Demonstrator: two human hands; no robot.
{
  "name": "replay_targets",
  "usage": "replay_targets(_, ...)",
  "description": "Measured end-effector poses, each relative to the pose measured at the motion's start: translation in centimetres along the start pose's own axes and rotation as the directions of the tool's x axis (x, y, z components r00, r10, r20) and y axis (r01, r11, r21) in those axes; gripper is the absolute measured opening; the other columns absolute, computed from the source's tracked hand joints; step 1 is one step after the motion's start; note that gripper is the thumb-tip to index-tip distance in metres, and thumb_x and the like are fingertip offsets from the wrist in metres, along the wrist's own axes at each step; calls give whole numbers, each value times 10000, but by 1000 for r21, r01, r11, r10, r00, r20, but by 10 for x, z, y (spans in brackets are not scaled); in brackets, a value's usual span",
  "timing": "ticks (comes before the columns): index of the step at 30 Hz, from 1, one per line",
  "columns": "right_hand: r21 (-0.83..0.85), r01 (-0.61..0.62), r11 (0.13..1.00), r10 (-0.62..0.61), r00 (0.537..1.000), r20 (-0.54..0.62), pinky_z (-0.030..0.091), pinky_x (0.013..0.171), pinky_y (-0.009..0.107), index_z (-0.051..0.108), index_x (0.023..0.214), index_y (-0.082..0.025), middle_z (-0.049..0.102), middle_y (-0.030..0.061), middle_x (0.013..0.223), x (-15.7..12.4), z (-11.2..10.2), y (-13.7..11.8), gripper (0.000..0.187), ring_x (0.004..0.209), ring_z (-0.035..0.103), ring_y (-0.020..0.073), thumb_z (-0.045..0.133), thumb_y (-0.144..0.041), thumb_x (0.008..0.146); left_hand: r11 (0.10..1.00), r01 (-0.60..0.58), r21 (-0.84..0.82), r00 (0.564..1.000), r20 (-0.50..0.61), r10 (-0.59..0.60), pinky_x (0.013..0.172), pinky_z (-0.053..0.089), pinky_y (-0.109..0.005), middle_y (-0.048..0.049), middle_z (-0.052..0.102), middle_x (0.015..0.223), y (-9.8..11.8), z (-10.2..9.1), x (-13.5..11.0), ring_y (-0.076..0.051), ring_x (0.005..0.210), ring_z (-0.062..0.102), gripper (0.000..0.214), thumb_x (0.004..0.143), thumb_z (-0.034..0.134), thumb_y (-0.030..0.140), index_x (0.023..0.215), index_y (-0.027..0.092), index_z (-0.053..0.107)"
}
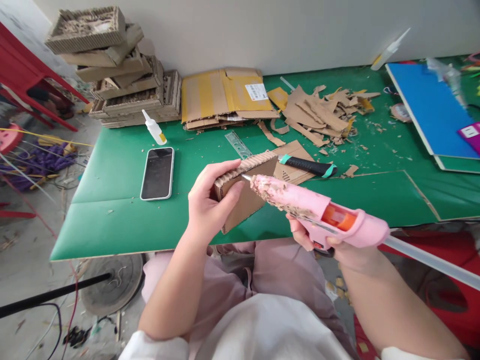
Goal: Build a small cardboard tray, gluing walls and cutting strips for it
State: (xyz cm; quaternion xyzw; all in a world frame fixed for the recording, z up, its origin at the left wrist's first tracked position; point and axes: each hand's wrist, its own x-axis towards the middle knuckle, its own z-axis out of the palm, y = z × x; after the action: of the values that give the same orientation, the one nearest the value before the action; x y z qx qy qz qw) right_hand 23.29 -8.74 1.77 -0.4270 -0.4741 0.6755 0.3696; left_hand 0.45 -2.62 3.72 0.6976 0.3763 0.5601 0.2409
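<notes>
My left hand [210,200] grips a small cardboard box [243,202] by its left end, with the thumb on the near face and the fingers over the top. The box is tilted on edge, and a strip of ridged corrugated board runs along its upper side. In my right hand [318,240] is a pink glue gun [296,197], its barrel crusted with cardboard bits and a clear glue stick [431,260] sticking out the back. The metal nozzle points at the box's upper edge near my left thumb; I cannot tell if it touches.
Behind the box lie a utility knife [309,166], a clear stencil ruler [238,145] and cardboard scraps [322,112]. A phone [157,173] and a glue bottle [153,128] are on the left, before stacked cardboard trays [127,85]. A blue board [427,105] lies at right.
</notes>
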Motion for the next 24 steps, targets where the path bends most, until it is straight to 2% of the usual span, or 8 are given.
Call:
replay_targets(1,56,-9,998,5,996,85,297,332,286,633,821,-255,643,61,705,0,-2,0,590,369,443,107,735,-722,476,1000,0,1,1000,0,0,830,547,-280,-7,692,1008,0,0,0,-145,940,653,254,824,627,204,1073,251,638)
replay_targets(3,127,-7,992,-13,987,161,328,372,284,630,880,-272,659,63,822,-2,-2,-1,505,415,458,99,752,-639,555,1000,0,-1,1000,-2,0,837,545,-282,-3,691,1015,-1,0,0,-145,944,652,265,820,632,196,1077,256,638)
replay_targets(6,156,14,988,-20,999,37,348,422,282,634,887,-277,635,37,800,-8,11,-10,485,442,423,81,750,-631,576,1000,-1,-7,1000,-2,1,844,541,-277,2,689,1017,-1,-1,-1,-139,946,649,274,815,635,180,1077,260,638)
replay_targets(7,168,12,986,-6,999,-38,342,435,280,638,875,-269,624,29,771,-10,17,-14,493,447,409,76,758,-632,564,1000,-2,-7,1000,-2,2,845,539,-274,4,689,1016,-1,-1,-1,-136,947,647,276,815,636,178,1078,262,637)
replay_targets(10,175,7,985,27,981,-191,294,452,281,631,806,-234,610,22,740,-14,32,-25,495,457,388,68,778,-623,539,1000,-4,10,1000,0,4,838,538,-269,3,687,1020,-1,-1,-2,-137,948,645,274,818,638,193,1084,261,636)
replay_targets(17,135,46,990,-19,981,-193,294,480,288,631,866,-233,578,-12,686,-17,32,-27,490,475,381,82,755,-616,587,998,-2,66,1000,9,2,815,541,-279,-12,683,1028,-3,-2,-2,-148,944,644,243,840,618,253,1082,246,634)
replay_targets(21,167,17,986,18,979,-202,311,477,281,643,869,-262,609,0,741,-18,30,-25,478,515,428,93,785,-595,557,998,-1,60,1000,5,1,813,541,-280,-12,684,1024,-2,-2,-1,-149,941,644,241,835,624,251,1075,248,637)
replay_targets(24,181,24,983,13,980,-200,311,480,270,646,857,-256,590,-21,694,-18,27,-22,467,509,439,80,792,-582,556,999,-2,47,1000,3,2,819,539,-273,-6,686,1021,-2,-2,-1,-146,943,645,246,830,629,236,1076,251,637)
